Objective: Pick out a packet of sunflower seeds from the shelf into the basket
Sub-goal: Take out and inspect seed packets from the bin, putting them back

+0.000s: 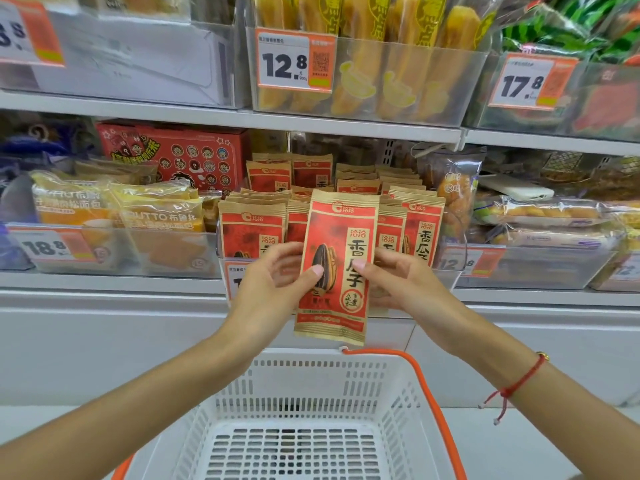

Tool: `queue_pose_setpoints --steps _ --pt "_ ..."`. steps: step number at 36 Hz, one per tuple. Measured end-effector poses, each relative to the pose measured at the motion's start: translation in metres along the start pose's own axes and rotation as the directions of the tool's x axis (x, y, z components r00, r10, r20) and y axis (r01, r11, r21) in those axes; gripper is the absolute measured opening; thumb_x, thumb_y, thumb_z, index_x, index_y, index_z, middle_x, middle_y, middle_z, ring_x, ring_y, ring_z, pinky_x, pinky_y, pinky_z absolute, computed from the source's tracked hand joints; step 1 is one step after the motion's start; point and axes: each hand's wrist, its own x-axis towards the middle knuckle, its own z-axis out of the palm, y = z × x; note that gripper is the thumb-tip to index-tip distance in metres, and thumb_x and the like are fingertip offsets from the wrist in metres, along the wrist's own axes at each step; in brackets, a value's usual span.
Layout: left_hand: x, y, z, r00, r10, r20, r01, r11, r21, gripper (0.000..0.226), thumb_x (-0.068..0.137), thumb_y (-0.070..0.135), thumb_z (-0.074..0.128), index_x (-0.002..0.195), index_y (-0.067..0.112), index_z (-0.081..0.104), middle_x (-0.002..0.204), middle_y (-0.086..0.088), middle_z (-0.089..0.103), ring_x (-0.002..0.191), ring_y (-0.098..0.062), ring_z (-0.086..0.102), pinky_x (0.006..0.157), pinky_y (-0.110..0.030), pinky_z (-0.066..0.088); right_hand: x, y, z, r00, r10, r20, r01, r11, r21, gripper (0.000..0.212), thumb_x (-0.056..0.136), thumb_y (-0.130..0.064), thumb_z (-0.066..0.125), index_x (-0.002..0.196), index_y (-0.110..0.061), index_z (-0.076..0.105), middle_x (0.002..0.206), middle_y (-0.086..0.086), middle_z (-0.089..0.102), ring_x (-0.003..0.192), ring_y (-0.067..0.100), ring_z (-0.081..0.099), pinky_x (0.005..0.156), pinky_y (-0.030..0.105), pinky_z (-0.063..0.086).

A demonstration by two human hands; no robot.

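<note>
A red and tan packet of sunflower seeds, printed with a dark seed, is held upright in front of the shelf. My left hand grips its left edge, thumb on the front. My right hand grips its right edge, thumb on the front. Behind it, several matching packets stand in rows in a clear shelf bin. Directly below the packet sits a white slotted basket with an orange handle; nothing lies inside it.
Yellow bread packs fill the bin to the left, wrapped pastries the bin to the right. A red box stands behind. The upper shelf carries orange snack bags and price tags above my hands.
</note>
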Motion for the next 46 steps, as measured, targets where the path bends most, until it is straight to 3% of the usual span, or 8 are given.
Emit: queue_pose_setpoints --steps 7,10,17,20,24,32,38,46 --pt "-0.002 0.003 0.003 0.991 0.119 0.056 -0.129 0.963 0.238 0.061 0.073 0.050 0.074 0.125 0.054 0.042 0.108 0.036 0.056 0.104 0.013 0.054 0.090 -0.026 0.048 -0.004 -0.006 0.006 0.996 -0.020 -0.090 0.026 0.997 0.071 0.024 0.090 -0.028 0.065 0.113 -0.026 0.069 0.102 -0.005 0.075 0.091 0.010 0.072 0.072 0.020 0.058" --pt "-0.007 0.008 0.006 0.986 0.086 0.145 -0.111 0.979 0.171 0.062 0.056 0.057 0.071 0.110 0.061 0.041 0.093 0.048 0.057 0.093 0.022 0.056 0.075 -0.007 0.048 -0.007 -0.011 0.008 1.000 0.017 0.008 -0.018 0.993 0.116 0.020 0.092 -0.030 0.060 0.111 -0.030 0.068 0.102 -0.006 0.075 0.094 0.008 0.071 0.072 0.019 0.055" --pt "-0.006 0.015 0.002 0.972 -0.017 0.235 0.014 1.000 0.012 0.080 0.059 0.050 0.072 0.134 0.041 0.048 0.113 0.023 0.060 0.100 -0.001 0.065 0.075 -0.016 0.056 -0.013 -0.025 0.002 0.964 0.049 0.262 -0.142 0.926 0.350 0.038 0.086 -0.033 0.052 0.120 -0.021 0.064 0.116 0.005 0.071 0.104 0.017 0.066 0.091 0.032 0.053" --pt "-0.005 0.015 -0.001 0.948 -0.021 0.317 0.027 1.000 -0.015 0.065 0.064 0.044 0.072 0.125 0.051 0.050 0.111 0.025 0.066 0.099 0.010 0.063 0.076 -0.010 0.053 -0.011 -0.023 -0.003 0.962 0.057 0.266 -0.146 0.933 0.329 0.038 0.086 -0.028 0.054 0.123 -0.019 0.063 0.121 0.007 0.069 0.107 0.021 0.065 0.095 0.032 0.051" --pt "-0.006 0.009 0.001 0.965 -0.024 0.261 0.001 0.996 0.084 0.065 0.065 0.049 0.071 0.126 0.049 0.050 0.113 0.029 0.062 0.107 0.013 0.057 0.092 -0.016 0.049 -0.005 -0.017 -0.005 0.987 0.090 0.135 -0.123 0.957 0.263 0.053 0.076 -0.027 0.068 0.128 -0.019 0.059 0.119 0.007 0.069 0.112 0.022 0.065 0.093 0.030 0.053" --pt "-0.009 0.004 0.006 0.963 0.079 0.258 -0.094 0.995 0.044 0.038 0.082 0.018 0.076 0.114 0.035 0.064 0.107 0.023 0.069 0.095 0.006 0.066 0.075 -0.008 0.049 -0.002 -0.006 0.008 0.945 0.107 -0.309 -0.111 0.994 0.005 0.095 0.049 -0.043 0.090 0.130 -0.024 0.044 0.108 -0.008 0.069 0.102 0.011 0.066 0.093 0.036 0.052" --pt "0.000 -0.003 0.009 0.977 0.207 0.058 -0.212 0.973 0.089 0.029 0.079 0.016 0.077 0.102 0.030 0.069 0.093 0.019 0.073 0.092 0.006 0.066 0.078 -0.010 0.051 0.001 -0.005 0.028 0.908 0.008 -0.419 -0.039 0.997 -0.066 0.083 0.054 -0.047 0.087 0.119 -0.024 0.041 0.104 -0.010 0.065 0.100 0.007 0.063 0.088 0.031 0.051" --pt "0.003 -0.007 -0.007 0.981 0.026 0.192 -0.022 0.999 -0.023 0.028 0.086 0.016 0.069 0.112 0.026 0.068 0.104 0.012 0.073 0.095 -0.002 0.069 0.076 -0.018 0.057 0.005 -0.013 -0.001 0.879 -0.142 -0.455 0.065 0.981 -0.181 0.010 0.087 -0.036 0.068 0.086 -0.027 0.064 0.093 -0.006 0.069 0.091 0.010 0.065 0.077 0.027 0.055"
